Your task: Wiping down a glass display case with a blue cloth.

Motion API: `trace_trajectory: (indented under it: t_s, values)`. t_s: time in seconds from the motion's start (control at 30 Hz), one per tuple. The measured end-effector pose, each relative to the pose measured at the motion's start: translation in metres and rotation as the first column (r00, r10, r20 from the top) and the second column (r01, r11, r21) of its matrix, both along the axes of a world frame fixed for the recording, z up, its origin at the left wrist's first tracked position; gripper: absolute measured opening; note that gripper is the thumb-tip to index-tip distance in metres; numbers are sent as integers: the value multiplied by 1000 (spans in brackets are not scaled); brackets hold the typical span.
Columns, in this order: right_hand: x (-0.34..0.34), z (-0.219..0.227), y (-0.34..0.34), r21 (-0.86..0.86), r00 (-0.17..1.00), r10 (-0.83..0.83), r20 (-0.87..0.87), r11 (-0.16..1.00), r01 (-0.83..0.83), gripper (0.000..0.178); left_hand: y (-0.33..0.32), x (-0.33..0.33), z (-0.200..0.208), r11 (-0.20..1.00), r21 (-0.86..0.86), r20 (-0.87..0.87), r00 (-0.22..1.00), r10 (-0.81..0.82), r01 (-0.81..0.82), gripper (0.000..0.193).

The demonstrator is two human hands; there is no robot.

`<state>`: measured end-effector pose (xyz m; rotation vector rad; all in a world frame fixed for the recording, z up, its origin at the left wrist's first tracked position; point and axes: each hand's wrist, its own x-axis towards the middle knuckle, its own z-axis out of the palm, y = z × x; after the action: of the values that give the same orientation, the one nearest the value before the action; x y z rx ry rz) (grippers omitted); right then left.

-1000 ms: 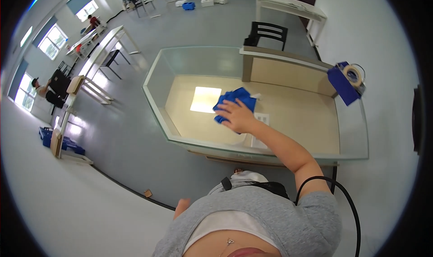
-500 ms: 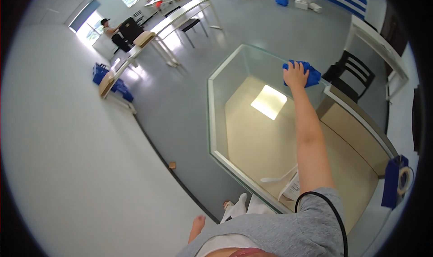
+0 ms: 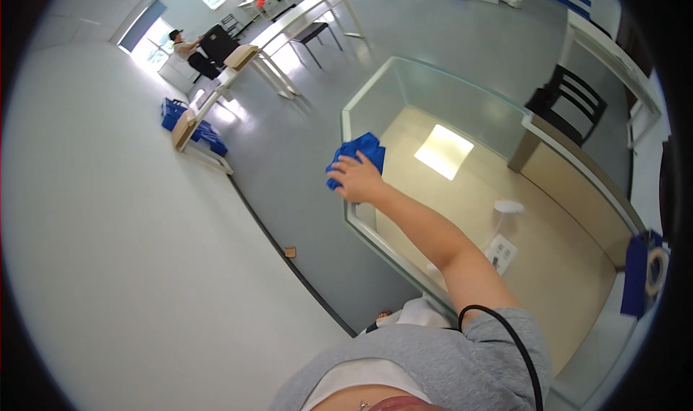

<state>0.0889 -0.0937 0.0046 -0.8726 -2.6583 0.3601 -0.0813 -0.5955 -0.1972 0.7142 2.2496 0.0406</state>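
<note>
My right hand (image 3: 359, 180) lies over a crumpled blue cloth (image 3: 371, 148), pressing it against the left rim of a glass-topped display counter (image 3: 349, 115). The fingers are spread across the cloth, and the thumb side is partly hidden. Beneath the glass show a beige base, a bright light reflection, a white card with dark marks (image 3: 501, 254) and a small white round-topped piece (image 3: 508, 207). My right forearm crosses above the counter. My left hand is out of the picture.
A black chair (image 3: 570, 111) stands beyond the counter at right. A blue holder (image 3: 635, 274) with a tape roll (image 3: 655, 270) sits on the right side. White tables (image 3: 307, 12), blue bags (image 3: 173, 113) and a person (image 3: 189, 54) are far left. A white wall (image 3: 130, 252) borders the left.
My right hand has swept the blue cloth from the counter's far right edge to its left rim. My left hand, low in the picture before, is gone from view.
</note>
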Motion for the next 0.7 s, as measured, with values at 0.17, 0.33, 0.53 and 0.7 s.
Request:
trace_trajectory:
  t_s: [0.17,0.33,0.53,0.7]
  values:
    - [68,-7,-106,6,990,101,-101,995,-100,45,66,-50,-24,989,91,82,989,-121,114,44]
    - [199,11,-180,63,956,-291,34,955,289,45,152,-77,-42,958,265,190,968,-165,111,38]
    - [419,-4,-301,82,327,-945,-30,324,943,41,161,-77,-90,881,33,326,828,-456,472,41]
    - [466,-6,-341,161,-258,-963,81,-243,957,44,135,-83,-110,671,109,299,619,-726,733,37]
